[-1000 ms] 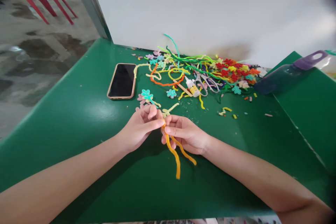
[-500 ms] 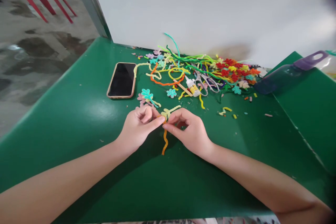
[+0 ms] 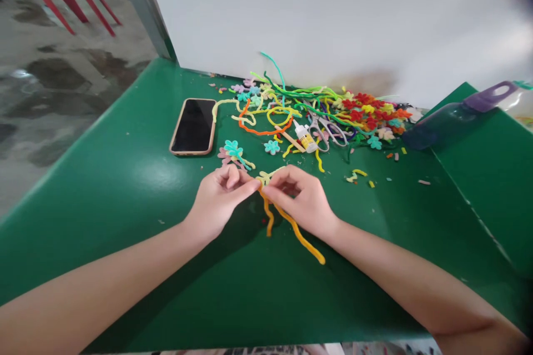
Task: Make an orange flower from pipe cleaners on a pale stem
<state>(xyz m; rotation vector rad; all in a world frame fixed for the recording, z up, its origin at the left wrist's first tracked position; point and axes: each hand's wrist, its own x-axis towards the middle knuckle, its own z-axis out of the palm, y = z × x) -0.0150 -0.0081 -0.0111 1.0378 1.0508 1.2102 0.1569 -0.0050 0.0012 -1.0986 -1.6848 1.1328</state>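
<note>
My left hand (image 3: 225,194) pinches an orange pipe cleaner (image 3: 300,237) and a pale yellow pipe cleaner shape (image 3: 265,177) where the two meet. From the other side my right hand (image 3: 300,195) is closed on the same spot, thumb and forefinger together. Two orange ends hang below the fingers, the longer one slanting down to the right. The exact joint is hidden by my fingertips. Just beyond my left hand lie a turquoise pipe cleaner flower (image 3: 233,150) and a pink one (image 3: 227,158) partly under it.
A phone (image 3: 194,126) lies at the left. Farther back are a glue bottle (image 3: 306,137), scissors (image 3: 327,130), a wooden stick (image 3: 290,138) and a heap of coloured pipe cleaners and flowers (image 3: 366,111) against a white panel (image 3: 291,16). At the right rests a water bottle (image 3: 449,119).
A second, longer orange end now shows below my right hand, pointing down right. The shorter orange end has shifted slightly right. Both hands stay at nearly the same place.
</note>
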